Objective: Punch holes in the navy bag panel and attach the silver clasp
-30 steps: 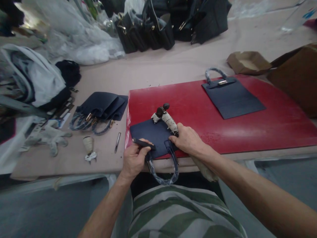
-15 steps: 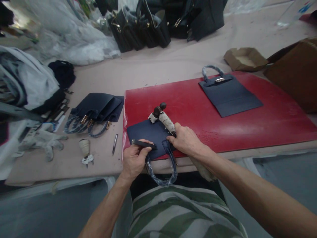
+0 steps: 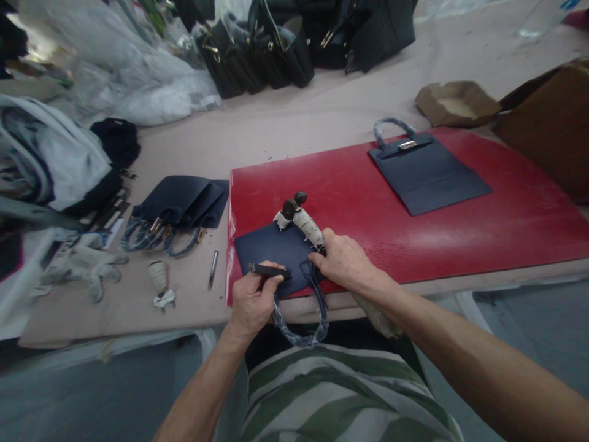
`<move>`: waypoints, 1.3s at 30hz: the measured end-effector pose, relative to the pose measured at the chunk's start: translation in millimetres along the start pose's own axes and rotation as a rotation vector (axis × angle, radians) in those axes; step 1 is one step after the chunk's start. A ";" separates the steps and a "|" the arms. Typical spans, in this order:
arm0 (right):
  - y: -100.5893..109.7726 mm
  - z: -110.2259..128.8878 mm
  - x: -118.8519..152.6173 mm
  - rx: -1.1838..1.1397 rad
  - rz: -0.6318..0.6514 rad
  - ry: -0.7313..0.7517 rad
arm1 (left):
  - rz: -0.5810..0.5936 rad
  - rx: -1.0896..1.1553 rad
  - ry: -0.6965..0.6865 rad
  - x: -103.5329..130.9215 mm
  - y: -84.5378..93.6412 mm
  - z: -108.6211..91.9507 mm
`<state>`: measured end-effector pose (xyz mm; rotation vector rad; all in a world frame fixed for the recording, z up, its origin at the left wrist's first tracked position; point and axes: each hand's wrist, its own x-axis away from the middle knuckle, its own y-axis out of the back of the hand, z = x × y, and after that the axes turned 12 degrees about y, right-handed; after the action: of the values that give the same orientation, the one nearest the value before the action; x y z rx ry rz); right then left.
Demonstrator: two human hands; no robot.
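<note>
A navy leather bag panel (image 3: pixel 271 252) lies at the near left corner of a red board (image 3: pixel 396 202), its plastic-wrapped handle (image 3: pixel 301 319) hanging over the table edge. My left hand (image 3: pixel 251 301) pinches a narrow dark strap piece (image 3: pixel 269 270) over the panel's near edge. My right hand (image 3: pixel 345 264) grips a hammer by its cloth-wrapped handle (image 3: pixel 310 228), the dark head (image 3: pixel 292 205) resting on the panel's far edge.
A second navy panel with a handle (image 3: pixel 426 172) lies far right on the board. Stacked navy panels (image 3: pixel 184 205), a metal punch (image 3: pixel 212 269), a small cone tool (image 3: pixel 159 279) and work gloves (image 3: pixel 83 264) lie left. Finished black bags (image 3: pixel 294 43), cardboard boxes (image 3: pixel 453 101) behind.
Both hands keep their hold and stay nearly still on the panel; only the view has shifted slightly.
</note>
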<state>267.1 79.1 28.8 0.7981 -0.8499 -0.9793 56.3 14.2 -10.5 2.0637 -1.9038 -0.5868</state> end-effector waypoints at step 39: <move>117.6 20.3 93.6 0.128 -0.054 0.500 | -0.083 -0.335 -0.218 -3.5 -19.5 -7.8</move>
<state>321.1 29.7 161.7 1.1216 -0.4608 -0.7277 76.9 19.0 -12.2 1.9309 -1.6905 -1.1079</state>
